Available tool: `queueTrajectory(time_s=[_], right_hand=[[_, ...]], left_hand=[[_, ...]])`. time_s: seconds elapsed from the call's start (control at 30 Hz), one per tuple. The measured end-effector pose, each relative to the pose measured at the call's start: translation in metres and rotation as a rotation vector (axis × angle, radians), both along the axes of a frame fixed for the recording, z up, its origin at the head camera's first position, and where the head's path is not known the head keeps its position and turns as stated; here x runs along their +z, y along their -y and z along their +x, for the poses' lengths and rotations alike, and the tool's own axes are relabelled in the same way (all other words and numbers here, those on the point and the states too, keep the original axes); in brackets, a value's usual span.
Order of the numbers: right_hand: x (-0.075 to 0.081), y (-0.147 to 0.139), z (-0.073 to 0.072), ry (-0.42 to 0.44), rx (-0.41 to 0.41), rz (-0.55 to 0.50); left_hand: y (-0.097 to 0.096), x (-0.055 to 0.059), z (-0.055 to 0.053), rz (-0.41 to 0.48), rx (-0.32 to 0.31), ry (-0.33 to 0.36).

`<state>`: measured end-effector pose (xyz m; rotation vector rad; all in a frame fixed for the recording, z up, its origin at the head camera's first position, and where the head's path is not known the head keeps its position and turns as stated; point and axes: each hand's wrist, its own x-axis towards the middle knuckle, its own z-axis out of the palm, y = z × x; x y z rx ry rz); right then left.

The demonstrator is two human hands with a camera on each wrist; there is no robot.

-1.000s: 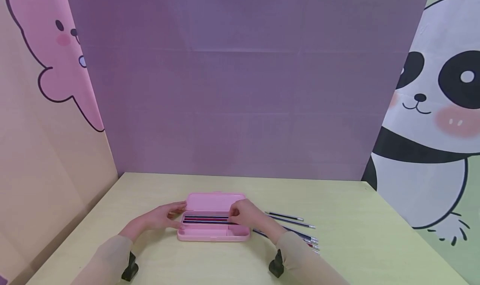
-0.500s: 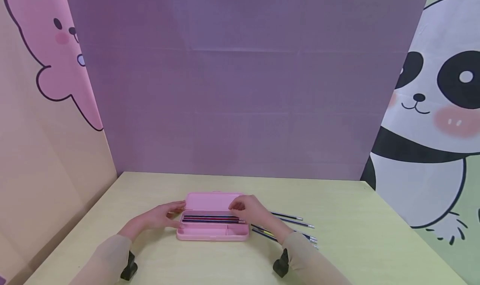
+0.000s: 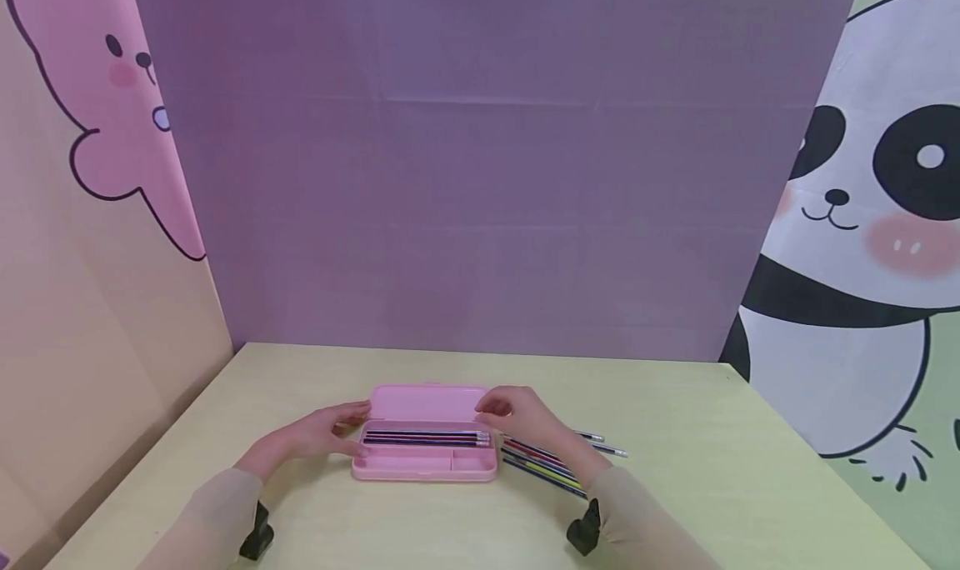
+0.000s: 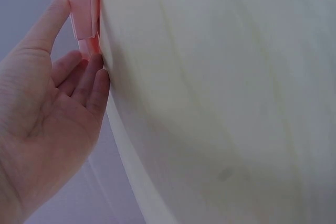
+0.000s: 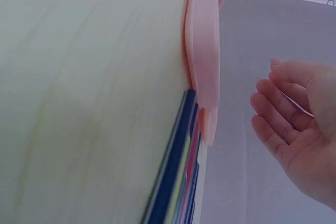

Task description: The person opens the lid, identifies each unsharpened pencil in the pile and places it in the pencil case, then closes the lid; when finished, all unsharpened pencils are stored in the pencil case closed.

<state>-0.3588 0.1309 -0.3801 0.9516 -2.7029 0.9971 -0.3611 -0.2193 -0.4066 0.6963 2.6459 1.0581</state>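
Note:
A pink pencil case [image 3: 408, 474] lies open on the table, lid [image 3: 423, 402] folded back. Several dark and red pencils [image 3: 427, 438] lie side by side in its rear compartment; the front compartments hold nothing visible. My left hand [image 3: 318, 435] rests at the case's left end, thumb against the tray and fingertips by the lid. The left wrist view shows that hand [image 4: 58, 93] with loosely bent fingers at the pink edge. Over the case's right end hovers my right hand [image 3: 525, 416], fingers loosely curled; in the right wrist view this hand [image 5: 296, 114] holds nothing.
Several loose pencils [image 3: 543, 466], dark, red and yellow, fan out beside the case's right end, partly under my right forearm. More pencil ends [image 3: 611, 451] show beyond that forearm. A purple panel [image 3: 480, 178] stands behind the table [image 3: 300, 528].
My right hand has let go of a pencil in the rear compartment and moved up and right, off the case. The left hand has stayed at the case's left end.

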Motion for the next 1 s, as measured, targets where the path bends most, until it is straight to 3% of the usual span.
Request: queueTrajectory(time_s=[0.27, 0.5, 1.0], right_hand=[[0.003, -0.019, 0.001, -0.038, -0.023, 0.029], [0.001, -0.037, 0.004, 0.013, -0.06, 0.042], [0.003, -0.072, 0.015, 0.007, -0.06, 0.07]], left_hand=[[0.001, 0.001, 0.0, -0.01, 0.011, 0.0], [0.001, 0.001, 0.001, -0.009, 0.014, 0.005], [0.002, -0.001, -0.001, -0.008, 0.013, -0.003]])
